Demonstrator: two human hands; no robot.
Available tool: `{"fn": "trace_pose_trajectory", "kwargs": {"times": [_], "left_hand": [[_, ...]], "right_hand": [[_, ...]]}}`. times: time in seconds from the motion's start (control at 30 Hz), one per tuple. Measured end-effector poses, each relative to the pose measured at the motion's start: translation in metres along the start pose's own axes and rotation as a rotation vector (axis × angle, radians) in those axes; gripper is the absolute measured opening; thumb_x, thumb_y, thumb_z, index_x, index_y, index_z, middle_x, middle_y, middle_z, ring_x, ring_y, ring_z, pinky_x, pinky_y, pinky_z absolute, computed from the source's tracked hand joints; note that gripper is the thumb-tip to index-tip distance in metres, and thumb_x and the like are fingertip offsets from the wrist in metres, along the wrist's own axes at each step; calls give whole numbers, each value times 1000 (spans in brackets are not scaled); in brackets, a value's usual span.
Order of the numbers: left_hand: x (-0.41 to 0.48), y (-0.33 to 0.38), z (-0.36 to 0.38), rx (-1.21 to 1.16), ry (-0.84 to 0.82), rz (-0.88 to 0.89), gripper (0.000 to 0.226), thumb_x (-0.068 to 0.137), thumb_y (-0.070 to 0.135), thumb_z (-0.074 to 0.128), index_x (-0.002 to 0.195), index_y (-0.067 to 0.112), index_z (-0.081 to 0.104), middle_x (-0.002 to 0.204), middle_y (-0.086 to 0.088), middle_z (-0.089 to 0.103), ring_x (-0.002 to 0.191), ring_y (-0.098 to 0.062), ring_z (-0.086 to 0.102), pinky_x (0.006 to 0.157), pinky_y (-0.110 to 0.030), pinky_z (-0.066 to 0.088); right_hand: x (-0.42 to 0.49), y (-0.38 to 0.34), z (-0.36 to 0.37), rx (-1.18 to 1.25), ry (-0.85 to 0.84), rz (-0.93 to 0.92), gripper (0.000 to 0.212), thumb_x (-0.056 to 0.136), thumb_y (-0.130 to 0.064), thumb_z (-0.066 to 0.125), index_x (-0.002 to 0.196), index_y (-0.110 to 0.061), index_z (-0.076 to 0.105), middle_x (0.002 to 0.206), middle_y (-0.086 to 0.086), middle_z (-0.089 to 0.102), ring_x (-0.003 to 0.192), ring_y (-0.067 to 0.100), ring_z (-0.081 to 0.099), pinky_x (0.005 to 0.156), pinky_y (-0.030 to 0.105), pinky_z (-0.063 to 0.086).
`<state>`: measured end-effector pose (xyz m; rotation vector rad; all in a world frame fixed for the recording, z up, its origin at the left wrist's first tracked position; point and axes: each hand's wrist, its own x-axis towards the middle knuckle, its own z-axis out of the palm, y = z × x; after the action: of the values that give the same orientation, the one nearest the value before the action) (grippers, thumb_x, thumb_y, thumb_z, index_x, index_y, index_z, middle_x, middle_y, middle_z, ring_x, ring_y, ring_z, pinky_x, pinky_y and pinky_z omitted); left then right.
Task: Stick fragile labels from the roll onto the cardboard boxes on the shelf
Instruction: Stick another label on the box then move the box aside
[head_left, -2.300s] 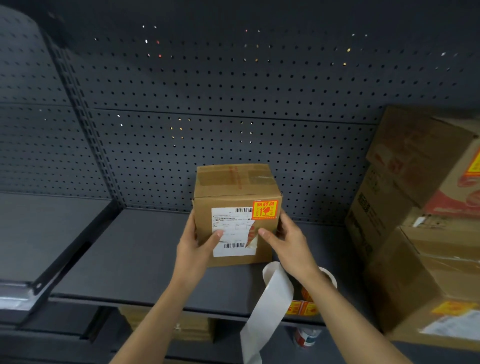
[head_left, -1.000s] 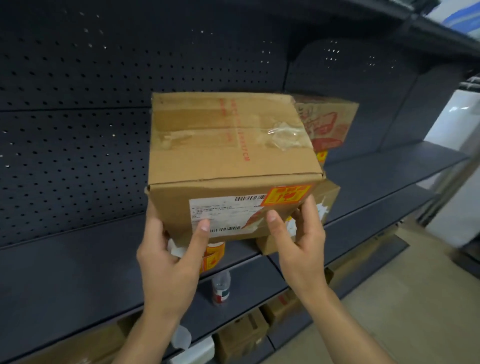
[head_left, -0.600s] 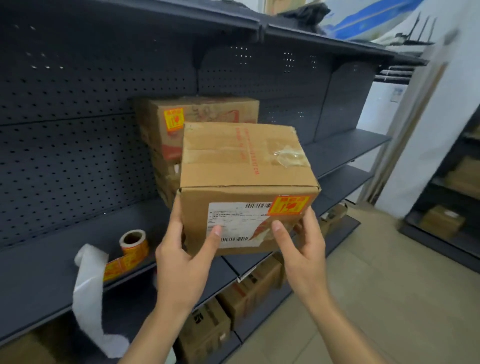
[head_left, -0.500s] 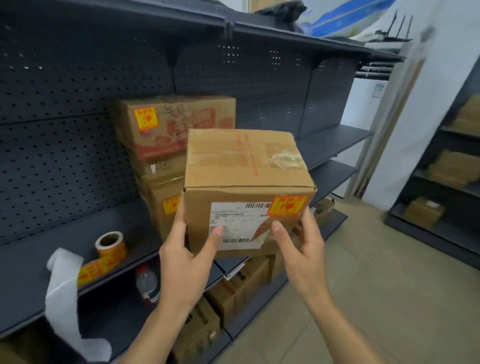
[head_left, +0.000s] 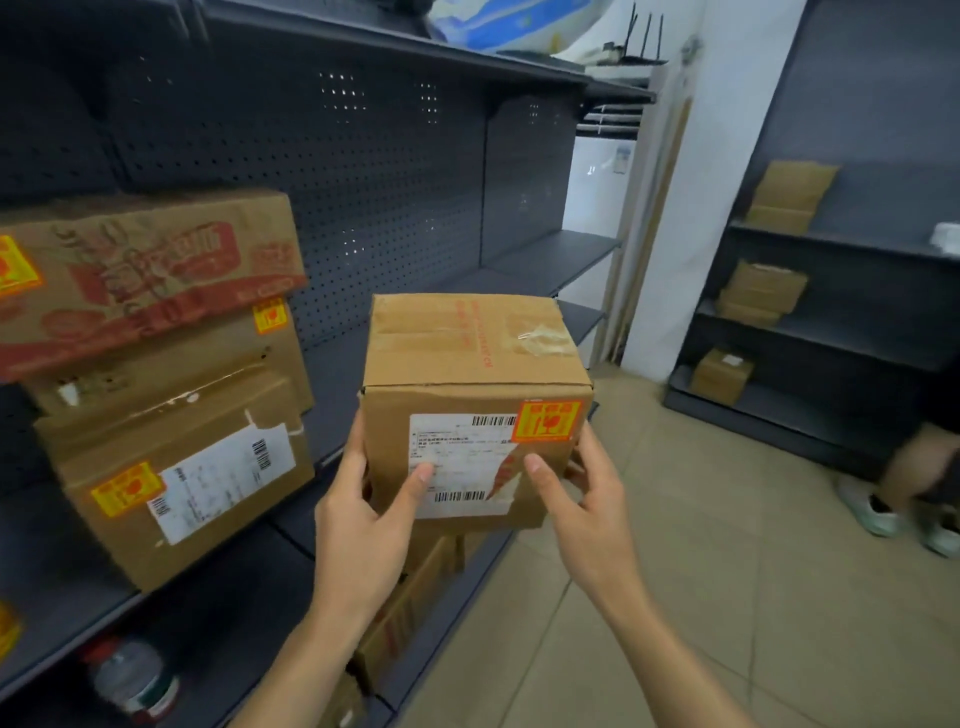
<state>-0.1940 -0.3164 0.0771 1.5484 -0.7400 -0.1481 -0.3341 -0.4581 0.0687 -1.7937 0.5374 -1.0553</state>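
taped brown cardboard box (head_left: 467, 358), orange fragile label (head_left: 546, 421) beside white shipping label (head_left: 460, 462)

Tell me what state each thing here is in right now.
Small box: held in the air, taped shut, fragile label stuck on its front.
Left grip: holds the small box's left side.
Right grip: holds its right side.
Stacked boxes: three on the shelf, each already labelled.
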Motion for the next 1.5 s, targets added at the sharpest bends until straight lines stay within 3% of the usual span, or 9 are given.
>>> {"fn": "trace_pose_trajectory", "kwargs": {"times": [0.23,0.3,0.4,0.5,0.7,0.83,1.03,1.27,1.5], "left_hand": [[74,-31,20,-26,-59,-6,68,90,26,72,150,31,42,117,27,69,110,9,62,98,-30,56],[94,-39,22,-31,-75,1,63,90,25,72,148,27,46,117,23,70,108,9,63,95,-28,57],[120,-52,27,-35,-83,4,60,90,25,71,145,24,49,118,21,69,108,9,63,85,-12,55],[141,-64,32,-24,-81,-7,59,90,26,70,145,23,49,117,21,69,106,9,64,79,-9,54],[176,-87,54,14,-45,-56,59,90,25,71,145,25,49,116,21,70,105,7,65,87,-21,58],[201,-96,81,63,-1,-63,59,90,22,72,144,28,50,117,21,70,107,7,64,86,-16,57],[238,-100,132,108,100,-111,64,89,25,73,147,34,46,121,22,69,111,2,65,98,-40,56],[268,-110,160,132,256,-167,62,90,27,73,145,37,47,117,25,70,111,1,66,100,-42,55],[290,-126,140,185,438,-205,67,91,28,71,149,41,41,126,20,67,116,-1,63,101,-38,54]], "right_hand": [[60,27,16,-30,35,24,44,97,-29,62,139,-36,52,127,-18,65,118,3,60,90,12,47],[78,33,24,-38,44,18,42,97,-30,62,137,-37,54,125,-19,66,117,3,60,93,19,49],[101,44,35,-44,41,29,39,98,-29,62,135,-37,55,126,-18,67,119,6,60,99,32,50],[124,56,44,-46,34,41,38,98,-27,62,135,-35,56,125,-18,67,119,6,61,100,36,50],[169,89,45,-47,-22,63,39,99,-22,62,136,-33,55,123,-18,68,117,7,62,98,38,52],[204,118,37,-24,-59,62,40,99,-21,62,136,-33,55,126,-13,68,120,13,62,99,46,52],[269,152,13,29,-167,52,42,99,-22,62,138,-37,53,125,-15,68,119,11,63,99,46,53],[335,181,14,65,-334,29,45,97,-23,64,138,-37,53,123,-20,68,118,2,61,97,27,51],[377,192,67,142,-507,11,43,98,-22,63,136,-40,53,123,-20,68,117,3,62,97,32,52]]}}
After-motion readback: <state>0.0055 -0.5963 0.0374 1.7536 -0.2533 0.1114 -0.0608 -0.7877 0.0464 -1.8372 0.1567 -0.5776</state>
